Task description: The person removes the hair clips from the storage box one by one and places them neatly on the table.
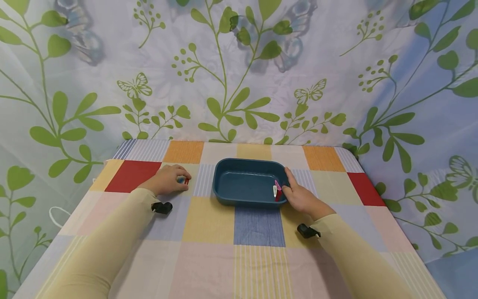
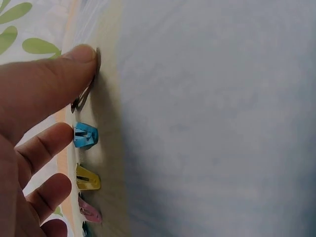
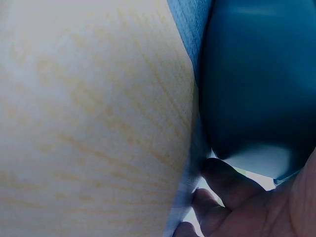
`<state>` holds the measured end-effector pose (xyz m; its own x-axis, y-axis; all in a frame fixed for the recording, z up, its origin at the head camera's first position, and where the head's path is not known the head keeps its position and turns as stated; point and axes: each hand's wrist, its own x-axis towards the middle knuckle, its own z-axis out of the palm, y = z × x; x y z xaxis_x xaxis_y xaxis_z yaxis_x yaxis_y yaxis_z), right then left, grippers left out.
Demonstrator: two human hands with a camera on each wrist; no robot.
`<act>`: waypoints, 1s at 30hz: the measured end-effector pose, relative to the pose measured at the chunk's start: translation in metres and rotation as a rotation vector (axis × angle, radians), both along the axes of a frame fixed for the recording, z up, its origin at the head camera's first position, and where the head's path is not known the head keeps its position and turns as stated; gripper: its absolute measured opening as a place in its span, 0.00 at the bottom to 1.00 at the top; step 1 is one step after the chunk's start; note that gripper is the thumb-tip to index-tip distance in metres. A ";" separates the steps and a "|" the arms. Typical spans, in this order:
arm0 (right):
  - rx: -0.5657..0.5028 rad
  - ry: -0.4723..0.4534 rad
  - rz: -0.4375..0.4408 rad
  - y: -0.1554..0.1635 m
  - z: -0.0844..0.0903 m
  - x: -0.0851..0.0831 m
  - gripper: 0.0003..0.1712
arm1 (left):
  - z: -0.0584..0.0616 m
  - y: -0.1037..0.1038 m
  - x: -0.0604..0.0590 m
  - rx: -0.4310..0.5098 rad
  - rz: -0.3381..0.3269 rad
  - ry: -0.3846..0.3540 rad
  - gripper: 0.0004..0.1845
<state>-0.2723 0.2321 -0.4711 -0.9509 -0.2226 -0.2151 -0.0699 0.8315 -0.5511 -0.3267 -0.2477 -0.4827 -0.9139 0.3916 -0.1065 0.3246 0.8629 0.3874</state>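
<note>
My left hand (image 1: 168,180) is low over the left part of the table, thumb and finger around a small red hair clip (image 1: 187,181). In the left wrist view the thumb tip is against a dark metal clip edge (image 2: 88,91), its index finger hidden. Blue (image 2: 86,135), yellow (image 2: 88,178) and pink (image 2: 90,210) clips lie in a row beside the other fingers. A dark teal tray (image 1: 244,203) sits mid-table. My right hand (image 1: 301,197) grips its right end, thumb at the rim and fingers along the outside. Inside are white (image 1: 274,191), pink (image 1: 277,185) and red (image 1: 278,195) clips.
A patchwork cloth (image 1: 209,265) covers the table. Behind it hangs a leaf-patterned curtain (image 1: 246,62), which also runs down both sides. A white cable loop (image 1: 56,216) shows past the left table edge.
</note>
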 end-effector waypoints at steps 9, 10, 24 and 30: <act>0.012 -0.008 -0.009 0.001 -0.001 0.000 0.42 | 0.020 0.014 0.005 0.293 0.062 -0.015 0.29; 0.013 -0.007 -0.008 0.001 -0.001 0.000 0.42 | 0.025 0.019 0.006 0.328 0.058 -0.005 0.29; -0.003 -0.005 -0.007 0.002 0.000 -0.001 0.42 | 0.065 0.116 0.007 0.417 -0.161 0.055 0.26; -0.002 -0.004 -0.005 0.003 0.001 0.000 0.42 | 0.069 0.148 0.001 0.405 -0.197 0.001 0.26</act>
<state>-0.2724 0.2348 -0.4702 -0.9512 -0.2182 -0.2181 -0.0638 0.8308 -0.5528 -0.3260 -0.0995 -0.4139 -0.8175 0.5684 0.0926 0.4685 0.5628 0.6810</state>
